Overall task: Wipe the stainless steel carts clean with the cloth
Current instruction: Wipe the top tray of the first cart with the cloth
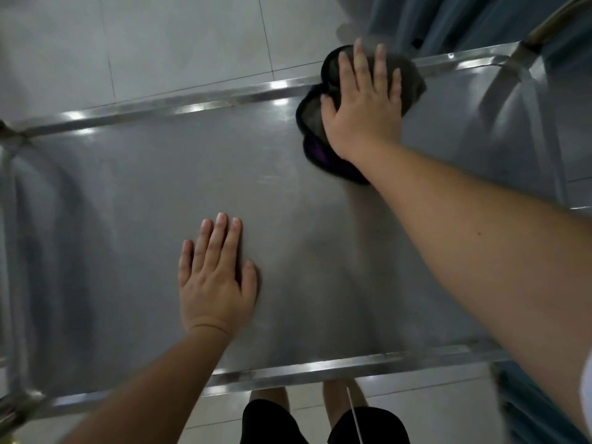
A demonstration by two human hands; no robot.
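A stainless steel cart [128, 193] fills the view, its flat top shelf ringed by a raised rim. My right hand [365, 100] presses flat, fingers spread, on a dark grey cloth [312, 120] with a purple patch, at the shelf's far right beside the far rim. Part of the cloth is hidden under the palm. My left hand [214, 277] lies flat on the bare shelf near the middle, closer to the near rim, holding nothing.
Steel uprights stand at the cart's left end [9, 219] and right end [531, 100]. Blue-grey curtain fabric [448, 17] hangs past the far right corner. Pale floor tiles [160, 43] lie beyond the cart. My legs show below the near rim.
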